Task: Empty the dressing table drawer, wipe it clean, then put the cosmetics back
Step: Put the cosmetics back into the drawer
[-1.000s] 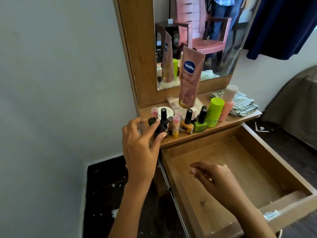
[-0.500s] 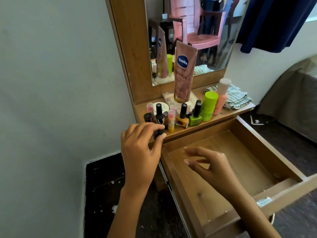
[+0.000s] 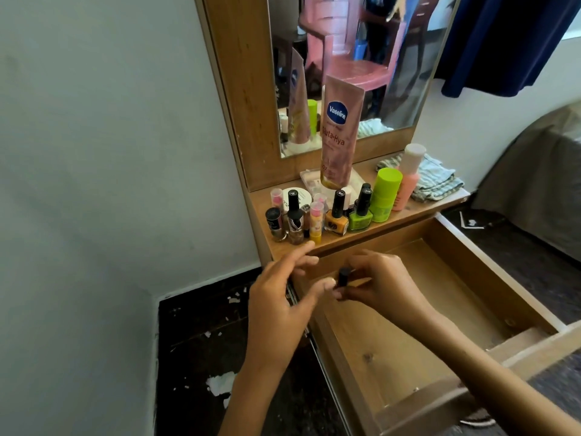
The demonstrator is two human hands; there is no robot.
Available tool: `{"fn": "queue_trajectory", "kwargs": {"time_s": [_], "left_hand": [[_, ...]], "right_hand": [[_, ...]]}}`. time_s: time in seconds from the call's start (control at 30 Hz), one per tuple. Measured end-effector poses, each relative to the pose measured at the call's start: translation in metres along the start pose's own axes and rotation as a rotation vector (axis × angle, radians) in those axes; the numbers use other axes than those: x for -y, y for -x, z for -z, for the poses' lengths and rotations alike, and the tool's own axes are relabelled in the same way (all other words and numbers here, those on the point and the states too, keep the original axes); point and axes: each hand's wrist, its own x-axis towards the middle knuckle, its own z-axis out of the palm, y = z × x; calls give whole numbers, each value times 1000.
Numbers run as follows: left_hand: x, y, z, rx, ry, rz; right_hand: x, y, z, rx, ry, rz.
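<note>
Moved: left hand (image 3: 279, 306) carries small black-capped bottle (image 3: 342, 277) off tabletop (image 3: 405, 212) | fingers: both hands pinch it, right hand (image 3: 382, 286) opposite | over open wooden drawer (image 3: 405, 313) | step: restocking | next: release left, set down.

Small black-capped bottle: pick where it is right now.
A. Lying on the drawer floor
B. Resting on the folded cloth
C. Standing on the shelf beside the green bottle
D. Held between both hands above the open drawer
D: the small black-capped bottle is pinched between the left hand and the right hand, above the open drawer, touching neither shelf nor drawer floor.
</note>
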Motion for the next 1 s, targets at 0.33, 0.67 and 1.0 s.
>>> {"fn": "queue_trajectory", "kwargs": {"time_s": [0.33,0.67,1.0], "left_hand": [[11,0,8,-258,-48,46],[16,-9,6,-321,-110,46],[23,-38,4,-385,-159,92]], "right_hand": [[-20,-25,-41,148,181,-65],[-21,-24,-52,148,199,-16],[-17,-22,-49,146,235,15]]}}
